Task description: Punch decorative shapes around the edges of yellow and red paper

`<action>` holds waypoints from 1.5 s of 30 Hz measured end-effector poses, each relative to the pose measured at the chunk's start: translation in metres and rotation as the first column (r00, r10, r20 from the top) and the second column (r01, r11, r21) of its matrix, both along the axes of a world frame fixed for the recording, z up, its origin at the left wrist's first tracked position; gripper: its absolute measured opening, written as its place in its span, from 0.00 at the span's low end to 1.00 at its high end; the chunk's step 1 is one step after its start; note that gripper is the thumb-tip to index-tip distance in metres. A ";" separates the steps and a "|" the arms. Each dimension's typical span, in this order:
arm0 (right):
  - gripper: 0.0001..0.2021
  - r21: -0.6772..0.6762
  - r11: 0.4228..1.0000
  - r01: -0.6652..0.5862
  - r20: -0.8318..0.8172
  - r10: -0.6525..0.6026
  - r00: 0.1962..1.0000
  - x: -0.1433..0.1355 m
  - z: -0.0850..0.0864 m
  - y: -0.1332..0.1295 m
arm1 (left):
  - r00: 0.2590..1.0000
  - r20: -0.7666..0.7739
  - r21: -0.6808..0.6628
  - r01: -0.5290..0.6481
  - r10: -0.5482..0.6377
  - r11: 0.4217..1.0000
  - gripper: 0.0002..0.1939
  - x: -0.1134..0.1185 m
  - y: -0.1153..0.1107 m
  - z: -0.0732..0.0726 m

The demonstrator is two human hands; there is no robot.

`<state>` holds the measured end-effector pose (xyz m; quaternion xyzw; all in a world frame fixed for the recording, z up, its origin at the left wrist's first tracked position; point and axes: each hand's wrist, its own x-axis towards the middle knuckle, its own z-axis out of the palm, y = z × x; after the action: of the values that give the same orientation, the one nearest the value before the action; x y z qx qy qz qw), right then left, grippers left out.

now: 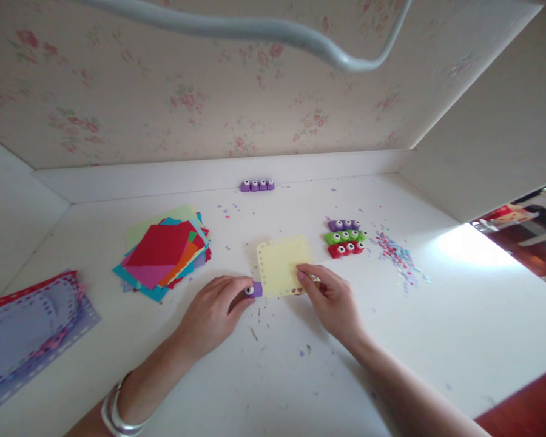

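Note:
My left hand [222,306] grips a small purple craft punch [255,290] with a white button, between thumb and fingers. The punch sits at the lower left corner of a pale yellow sheet of paper [279,264]. Holes run along the sheet's left, top and bottom edges, with brown showing through a few at the bottom. On the sheet's right side, my right hand [332,297] pinches the paper between thumb and forefinger. A silver bangle circles my left wrist.
Coloured paper sheets [164,255] lie piled at the left, near punched lilac sheets [22,334]. Purple punches [257,186] stand by the wall; purple, green and red punches [346,238] line up at the right, beside scattered confetti [398,255]. A white tube [255,27] crosses overhead.

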<state>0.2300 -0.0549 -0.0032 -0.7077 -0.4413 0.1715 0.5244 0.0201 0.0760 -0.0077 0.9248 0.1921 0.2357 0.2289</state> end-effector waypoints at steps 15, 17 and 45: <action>0.08 -0.010 1.000 -0.014 -0.039 0.014 0.999 -0.001 -0.002 -0.001 | 0.999 0.032 0.011 -0.002 0.001 1.000 0.11 0.001 0.000 0.000; 0.08 -0.009 1.000 -0.017 -0.007 0.017 1.000 -0.001 -0.002 -0.001 | 0.999 0.034 0.018 -0.001 0.001 1.000 0.10 0.001 0.001 -0.001; 0.13 -0.301 0.925 -0.230 0.592 0.370 0.716 0.002 0.003 -0.007 | 0.999 0.012 0.047 0.037 -0.038 0.998 0.14 0.003 -0.003 0.007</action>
<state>0.2324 -0.0615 -0.0005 -0.6920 -0.6821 0.0483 0.2314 0.0233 0.0733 -0.0010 0.9317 0.1676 0.2418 0.2131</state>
